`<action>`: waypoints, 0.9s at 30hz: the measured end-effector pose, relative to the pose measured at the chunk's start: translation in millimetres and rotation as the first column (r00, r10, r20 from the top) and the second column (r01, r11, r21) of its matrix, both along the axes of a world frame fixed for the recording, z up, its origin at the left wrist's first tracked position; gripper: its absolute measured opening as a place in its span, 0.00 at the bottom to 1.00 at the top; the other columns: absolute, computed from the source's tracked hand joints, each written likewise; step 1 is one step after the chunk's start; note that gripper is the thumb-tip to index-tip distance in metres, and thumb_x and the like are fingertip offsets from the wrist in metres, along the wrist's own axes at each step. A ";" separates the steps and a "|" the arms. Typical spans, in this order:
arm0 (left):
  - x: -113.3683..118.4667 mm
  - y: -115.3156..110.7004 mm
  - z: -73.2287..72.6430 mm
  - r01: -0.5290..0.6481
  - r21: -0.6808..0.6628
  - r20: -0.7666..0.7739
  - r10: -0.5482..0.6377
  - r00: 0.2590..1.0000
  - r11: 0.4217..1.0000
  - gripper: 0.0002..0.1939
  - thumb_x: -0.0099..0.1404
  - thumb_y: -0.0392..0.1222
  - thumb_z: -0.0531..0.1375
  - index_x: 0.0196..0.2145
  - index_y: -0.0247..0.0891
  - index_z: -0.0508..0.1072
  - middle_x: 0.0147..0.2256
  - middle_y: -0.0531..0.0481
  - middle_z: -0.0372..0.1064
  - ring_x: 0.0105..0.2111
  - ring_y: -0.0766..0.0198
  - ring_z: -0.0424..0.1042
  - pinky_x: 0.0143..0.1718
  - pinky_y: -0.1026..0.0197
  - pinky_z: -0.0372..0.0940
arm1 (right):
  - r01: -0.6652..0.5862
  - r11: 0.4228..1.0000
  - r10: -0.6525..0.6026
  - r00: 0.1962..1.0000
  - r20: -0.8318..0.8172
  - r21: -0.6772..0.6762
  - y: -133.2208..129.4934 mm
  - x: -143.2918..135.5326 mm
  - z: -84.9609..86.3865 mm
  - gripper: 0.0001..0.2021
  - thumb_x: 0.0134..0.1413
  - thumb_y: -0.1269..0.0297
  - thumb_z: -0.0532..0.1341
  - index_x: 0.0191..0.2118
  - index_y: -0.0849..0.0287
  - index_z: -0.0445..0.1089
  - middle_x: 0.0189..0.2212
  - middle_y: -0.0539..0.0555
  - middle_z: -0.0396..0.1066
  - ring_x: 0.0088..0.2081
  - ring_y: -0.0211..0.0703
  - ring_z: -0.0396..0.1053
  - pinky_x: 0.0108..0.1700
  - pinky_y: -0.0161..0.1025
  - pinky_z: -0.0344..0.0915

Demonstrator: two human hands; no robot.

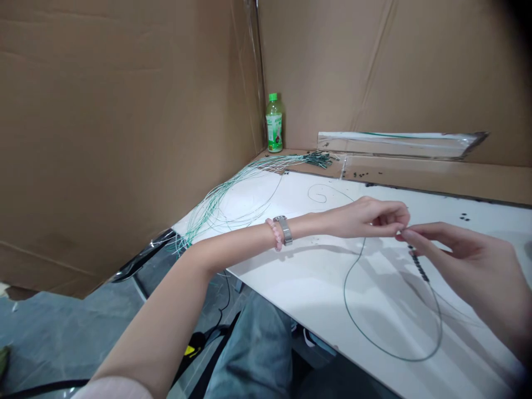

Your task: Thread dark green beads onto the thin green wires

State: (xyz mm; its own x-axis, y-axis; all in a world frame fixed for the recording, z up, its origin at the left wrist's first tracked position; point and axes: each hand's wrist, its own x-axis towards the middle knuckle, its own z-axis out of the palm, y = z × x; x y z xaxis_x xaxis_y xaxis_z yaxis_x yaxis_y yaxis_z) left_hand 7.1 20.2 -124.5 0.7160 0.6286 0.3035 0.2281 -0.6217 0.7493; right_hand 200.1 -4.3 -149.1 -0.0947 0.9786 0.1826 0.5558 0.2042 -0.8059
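Above the white table (266,191) my two hands meet with their fingertips pinched together. A thin green cord (348,310) hangs in a loop from them, strung with small black beads (419,265) on its right side. My left hand (374,218) is closed on the cord, and a stretch of cord shows below it. Thumb and forefinger of my right hand (453,249) pinch at the same spot, just above the beads. What exactly sits between the fingertips is too small to make out. A loose curl of thin cord (318,198) lies on the table behind my left hand.
Many green and white cords (216,202) trail over the table's left end, their dark bunched ends (320,159) at the back. A green bottle (274,124) stands in the corner between cardboard walls (124,122). Loose black beads (464,217) lie at the right and along the back edge.
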 end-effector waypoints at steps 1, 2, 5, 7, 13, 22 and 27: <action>1.5 0.9 -0.5 -0.006 0.002 0.035 0.006 0.999 1.000 0.04 0.63 0.37 0.52 0.29 0.38 0.62 0.29 0.51 0.64 0.30 0.67 0.64 0.33 0.63 0.62 | 0.034 0.999 -0.033 0.999 -0.030 0.016 -0.7 0.0 1.2 0.06 0.41 0.58 0.65 0.27 0.52 0.74 0.30 0.55 0.75 0.31 0.44 0.72 0.33 0.40 0.66; 2.5 2.1 -0.8 -0.008 -0.017 0.075 0.009 0.997 1.000 0.04 0.62 0.36 0.52 0.29 0.37 0.62 0.29 0.51 0.64 0.30 0.67 0.65 0.34 0.63 0.62 | 0.057 0.998 -0.056 0.997 -0.048 0.031 -1.5 -0.2 2.6 0.05 0.42 0.58 0.65 0.27 0.52 0.74 0.30 0.55 0.75 0.31 0.44 0.72 0.33 0.41 0.66; 2.5 7.8 0.8 0.057 -0.211 0.189 -0.017 0.982 0.976 0.03 0.63 0.37 0.55 0.31 0.36 0.65 0.30 0.50 0.66 0.31 0.68 0.67 0.37 0.63 0.65 | 0.060 0.996 -0.056 0.997 -0.060 0.073 -4.4 -1.4 7.2 0.04 0.44 0.60 0.64 0.26 0.54 0.73 0.28 0.56 0.75 0.30 0.44 0.71 0.32 0.42 0.65; 0.4 12.3 4.2 0.163 -0.349 0.241 -0.080 0.967 0.923 0.04 0.62 0.38 0.58 0.31 0.35 0.68 0.30 0.50 0.68 0.31 0.69 0.68 0.38 0.63 0.65 | 0.030 0.992 -0.023 0.998 -0.060 0.125 -6.1 -2.8 9.3 0.04 0.45 0.62 0.63 0.26 0.55 0.72 0.27 0.55 0.74 0.27 0.42 0.70 0.30 0.40 0.65; -4.1 17.0 15.3 0.217 -0.558 0.191 -0.131 0.973 0.801 0.06 0.56 0.39 0.64 0.30 0.37 0.70 0.30 0.51 0.70 0.30 0.69 0.69 0.36 0.65 0.66 | -0.092 0.976 0.107 0.992 -0.069 0.200 -7.4 -6.3 9.5 0.03 0.47 0.64 0.63 0.26 0.55 0.71 0.26 0.53 0.71 0.25 0.35 0.67 0.27 0.34 0.64; 6.4 60.1 20.9 -0.069 -0.272 -0.031 0.063 0.998 0.960 0.13 0.62 0.48 0.56 0.32 0.34 0.68 0.30 0.49 0.68 0.29 0.69 0.68 0.36 0.62 0.64 | -0.018 0.943 0.138 0.931 -0.338 0.333 -2.3 -10.4 3.3 0.05 0.53 0.65 0.58 0.28 0.59 0.65 0.27 0.51 0.68 0.32 0.38 0.69 0.30 0.34 0.71; 41.4 95.0 3.6 -0.230 -0.154 -0.053 0.224 0.973 0.961 0.02 0.55 0.31 0.61 0.29 0.30 0.71 0.31 0.46 0.70 0.36 0.64 0.68 0.47 0.58 0.59 | 0.104 0.899 0.092 0.905 -0.415 0.425 -8.7 -13.8 -0.8 0.04 0.55 0.66 0.56 0.30 0.57 0.63 0.29 0.50 0.65 0.34 0.38 0.68 0.36 0.37 0.70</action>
